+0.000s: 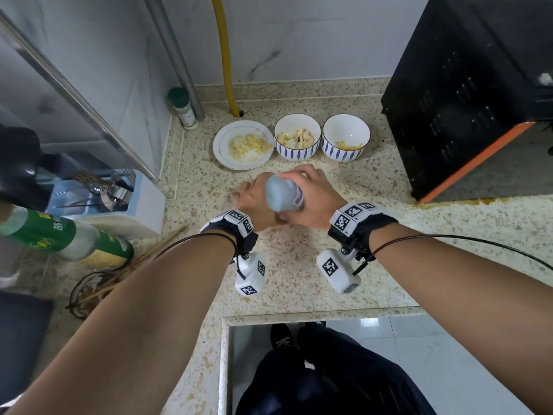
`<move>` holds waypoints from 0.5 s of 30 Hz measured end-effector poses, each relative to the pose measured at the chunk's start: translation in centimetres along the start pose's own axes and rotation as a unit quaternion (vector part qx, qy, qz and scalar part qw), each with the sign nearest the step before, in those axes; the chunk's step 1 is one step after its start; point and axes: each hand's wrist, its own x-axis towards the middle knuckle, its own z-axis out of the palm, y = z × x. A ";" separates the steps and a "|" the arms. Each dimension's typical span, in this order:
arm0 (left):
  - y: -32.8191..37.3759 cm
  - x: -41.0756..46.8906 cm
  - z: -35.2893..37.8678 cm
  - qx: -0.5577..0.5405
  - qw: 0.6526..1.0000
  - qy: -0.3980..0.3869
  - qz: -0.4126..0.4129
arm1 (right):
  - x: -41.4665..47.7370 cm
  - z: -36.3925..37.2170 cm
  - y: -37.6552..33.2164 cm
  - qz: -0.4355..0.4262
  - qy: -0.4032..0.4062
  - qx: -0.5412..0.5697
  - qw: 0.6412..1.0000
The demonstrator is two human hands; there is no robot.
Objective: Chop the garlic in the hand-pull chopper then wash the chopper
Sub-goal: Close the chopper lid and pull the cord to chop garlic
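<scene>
Forearms reach forward from both lower corners and meet over the middle of the speckled stone bench (389,265), each wrist wearing a black band with white marker blocks. Between them is the hand-pull chopper (281,194), a grey-blue, rounded body smeared by motion blur. It is held just above the bench, in front of the dishes.

The left grip (257,202) comes in from the left with the back of the hand turned up. It wraps the chopper's lower left side, and its fingers are mostly hidden behind the body. The right grip (317,196) arches over from the right, wrist cocked. Its fingers curl round the far side of the chopper near the top and close on it. The two hands touch beneath the chopper.

Behind them, a white plate (221,151) carries a heap of chopped garlic (247,145). Just beside it stands a blue-striped bowl (296,152) of garlic cloves, and a second striped bowl (345,152) touches that one, with a few yellowish scraps inside. A green-capped shaker jar (183,110) stands in the back corner by a yellow pipe (224,55). A black oven (466,100) with orange trim sits to the right.
</scene>
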 end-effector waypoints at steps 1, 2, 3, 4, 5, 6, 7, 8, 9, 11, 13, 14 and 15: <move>0.0 -0.2 0.1 -0.022 1.000 0.014 -0.007 | 0.2 0.1 0.0 -0.003 0.004 -0.012 1.000; 0.0 -0.5 0.2 -0.048 0.998 0.030 -0.008 | 0.4 0.2 0.0 0.000 0.007 -0.024 1.000; 0.0 -0.7 0.3 -0.070 0.996 0.047 0.001 | 0.6 0.2 0.1 0.006 0.010 -0.038 0.999; 0.0 -1.1 0.4 -0.083 0.994 0.063 0.013 | 0.9 0.2 0.0 0.012 0.010 -0.057 0.998; 0.0 -1.3 0.6 -0.091 0.993 0.075 0.020 | 1.2 0.3 0.0 0.017 0.008 -0.079 0.997; 0.0 -1.3 0.7 -0.094 0.992 0.084 0.023 | 1.5 0.2 -0.1 0.019 0.005 -0.102 0.995; 0.0 -1.3 0.8 -0.095 0.992 0.087 0.021 | 1.8 0.2 -0.2 0.021 0.001 -0.119 0.993; -0.1 -1.3 0.8 -0.094 0.992 0.083 0.018 | 2.0 0.1 -0.3 0.024 -0.003 -0.128 0.991; -0.1 -1.1 0.8 -0.092 0.993 0.075 0.016 | 2.3 -0.1 -0.5 0.026 -0.007 -0.132 0.991; -0.3 -0.8 0.6 -0.086 0.994 0.061 0.020 | 2.7 -0.3 -0.7 0.031 -0.016 -0.121 0.992; -0.3 -0.7 0.4 -0.087 0.994 0.066 0.022 | 2.9 -0.5 -1.0 0.033 -0.023 -0.104 0.994; -0.3 -0.6 0.3 -0.088 0.994 0.068 0.021 | 3.1 -0.7 -1.2 0.032 -0.029 -0.103 0.994; -0.3 -0.5 0.3 -0.087 0.994 0.067 0.021 | 3.1 -0.9 -1.4 0.029 -0.039 -0.106 0.993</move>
